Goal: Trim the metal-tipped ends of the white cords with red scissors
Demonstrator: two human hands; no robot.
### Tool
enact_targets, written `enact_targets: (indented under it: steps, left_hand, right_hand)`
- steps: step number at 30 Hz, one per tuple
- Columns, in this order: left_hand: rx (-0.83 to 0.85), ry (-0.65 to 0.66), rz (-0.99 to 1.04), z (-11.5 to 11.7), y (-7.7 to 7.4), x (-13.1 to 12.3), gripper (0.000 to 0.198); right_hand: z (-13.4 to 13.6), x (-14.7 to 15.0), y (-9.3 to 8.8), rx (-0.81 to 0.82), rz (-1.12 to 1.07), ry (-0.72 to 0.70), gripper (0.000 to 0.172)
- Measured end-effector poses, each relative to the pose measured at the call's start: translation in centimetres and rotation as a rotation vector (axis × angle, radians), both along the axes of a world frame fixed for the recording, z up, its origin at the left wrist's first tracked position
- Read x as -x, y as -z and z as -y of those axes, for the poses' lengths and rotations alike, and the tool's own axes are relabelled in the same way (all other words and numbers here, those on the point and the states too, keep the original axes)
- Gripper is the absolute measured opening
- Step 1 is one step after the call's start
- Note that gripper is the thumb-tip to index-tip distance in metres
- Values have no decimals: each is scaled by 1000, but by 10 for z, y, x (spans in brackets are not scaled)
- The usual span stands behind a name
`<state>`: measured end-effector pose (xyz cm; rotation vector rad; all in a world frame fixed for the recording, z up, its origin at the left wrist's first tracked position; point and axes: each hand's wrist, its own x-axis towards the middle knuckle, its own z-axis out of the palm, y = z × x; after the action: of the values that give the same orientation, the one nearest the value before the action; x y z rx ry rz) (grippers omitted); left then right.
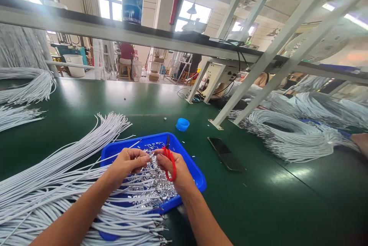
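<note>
Over a blue tray [198, 179] full of silvery foil scraps [161, 188], my left hand [128, 161] pinches the end of a white cable. My right hand [175, 169] grips small red-handled cutters [170, 159], their dark tips pointing up. The fingertips of the two hands almost meet above the scraps. A thick bundle of white cables [51, 184] fans from the lower left across the tray's near side, with several stripped ends lying on it.
A black phone [225, 154] lies on the green table right of the tray, a small blue cap [182, 124] behind it. More cable coils [290, 136] sit at right and far left. A white frame leg [227, 111] slants down mid-table. Seated people work beyond.
</note>
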<state>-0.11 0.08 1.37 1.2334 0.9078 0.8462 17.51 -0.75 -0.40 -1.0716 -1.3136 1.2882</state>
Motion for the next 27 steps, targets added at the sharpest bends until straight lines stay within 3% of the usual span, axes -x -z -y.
enact_targets:
  steps: [3, 6, 8, 12, 15, 19, 24, 27]
  left_hand:
    - [-55, 6, -80, 3, 1, -4, 32]
    - [-68, -115, -195, 5, 3, -9, 35]
    - [-59, -179, -221, 5, 4, -11, 36]
    - [-87, -224, -187, 0, 5, -7, 31]
    - [-128, -135, -165, -5, 3, 2, 28]
    - [-60, -33, -175, -9, 0, 12, 39]
    - [54, -205, -72, -9, 1, 14, 34]
    - [157, -194, 29, -7, 4, 16, 34]
  right_hand:
    - [6, 12, 4, -81, 5, 44, 24]
    - [10, 18, 6, -433, 349, 265, 22]
    - [10, 17, 4, -536, 401, 356, 26]
    - [3, 9, -3, -324, 21, 366, 30]
    - [0, 5, -5, -195, -126, 349, 26]
    - [5, 6, -3, -292, 256, 260, 18]
    - [6, 7, 0, -268, 626, 17, 23]
    - [3, 6, -1, -285, 703, 9, 28]
